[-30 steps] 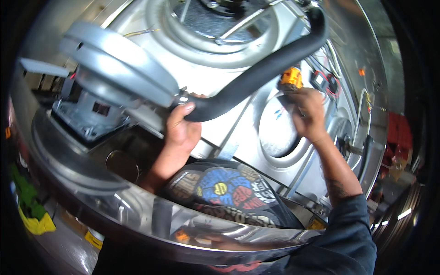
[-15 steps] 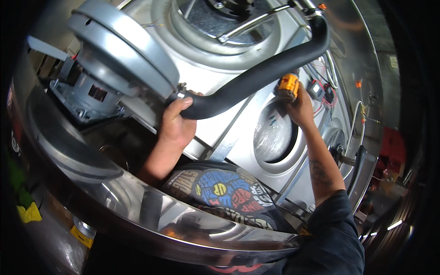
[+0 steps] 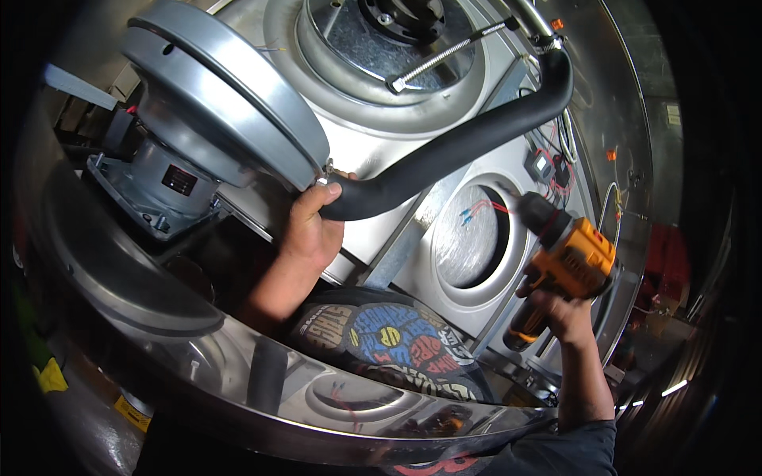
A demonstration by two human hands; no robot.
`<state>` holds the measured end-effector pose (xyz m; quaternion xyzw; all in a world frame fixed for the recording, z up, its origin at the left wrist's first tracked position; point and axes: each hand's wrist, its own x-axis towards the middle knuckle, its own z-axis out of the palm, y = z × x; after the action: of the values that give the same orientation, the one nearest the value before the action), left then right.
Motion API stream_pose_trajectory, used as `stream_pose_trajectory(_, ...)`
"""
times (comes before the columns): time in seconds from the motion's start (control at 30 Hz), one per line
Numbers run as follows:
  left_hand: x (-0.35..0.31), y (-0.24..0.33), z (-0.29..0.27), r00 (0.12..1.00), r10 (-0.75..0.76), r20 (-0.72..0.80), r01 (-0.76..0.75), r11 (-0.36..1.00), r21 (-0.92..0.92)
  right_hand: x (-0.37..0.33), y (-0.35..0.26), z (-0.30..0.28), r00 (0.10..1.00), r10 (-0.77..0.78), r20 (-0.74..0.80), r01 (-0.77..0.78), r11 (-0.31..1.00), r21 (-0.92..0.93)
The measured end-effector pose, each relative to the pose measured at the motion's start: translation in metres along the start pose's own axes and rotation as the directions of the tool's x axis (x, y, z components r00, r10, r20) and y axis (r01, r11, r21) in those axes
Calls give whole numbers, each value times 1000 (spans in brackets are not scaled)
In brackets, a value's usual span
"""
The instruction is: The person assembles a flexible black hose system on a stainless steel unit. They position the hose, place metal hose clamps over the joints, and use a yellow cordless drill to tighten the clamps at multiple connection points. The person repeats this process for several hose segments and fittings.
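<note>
My left hand point(image 3: 311, 232) is closed round the near end of a thick black rubber hose point(image 3: 444, 155), its thumb on top beside a metal hose clamp point(image 3: 324, 176). From there the hose curves up to the right and joins a metal pipe point(image 3: 530, 17), with another clamp at that joint. In my right hand point(image 3: 562, 311) is a yellow and black cordless drill point(image 3: 578, 255), gripped by the handle. The drill's nose points up and left, apart from the hose. Just left of the drill, a round opening point(image 3: 468, 236) in the pale panel shows red wires with blue ends.
A large silver motor-like housing point(image 3: 214, 95) stands left of my left hand. Behind the hose lies a big round recess point(image 3: 349, 71) with a threaded rod point(image 3: 452, 55) across it. A curved polished metal rim point(image 3: 333, 416) runs along the near side. Cables point(image 3: 556, 163) hang at right.
My right hand has drawn the drill down and to the right, away from behind the hose, so its whole body shows. My left hand keeps its hold on the hose end.
</note>
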<state>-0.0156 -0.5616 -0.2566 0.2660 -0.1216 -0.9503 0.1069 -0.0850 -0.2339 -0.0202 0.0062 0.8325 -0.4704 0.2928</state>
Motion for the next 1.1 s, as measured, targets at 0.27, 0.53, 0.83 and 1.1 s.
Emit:
stream_pose_trajectory(0.27, -6, 10, 9, 995, -101, 16, 100, 994, 41, 34, -62, 114, 740, -397, 543, 671, 503, -545)
stream_pose_trajectory(0.53, -26, 17, 11, 993, -30, 118, -11, 942, 336, 43, -77, 149, 707, -431, 561, 705, 360, -611)
stream_pose_trajectory(0.83, -23, 20, 4, 928, 138, 345, -324, 758, 567, 45, -84, 160, 745, -406, 530, 664, 365, -653)
stream_pose_trajectory(1.1, -26, 23, 8, 980, -70, 188, -16, 908, 419, 41, -97, 161, 797, -279, 536, 604, 391, -695)
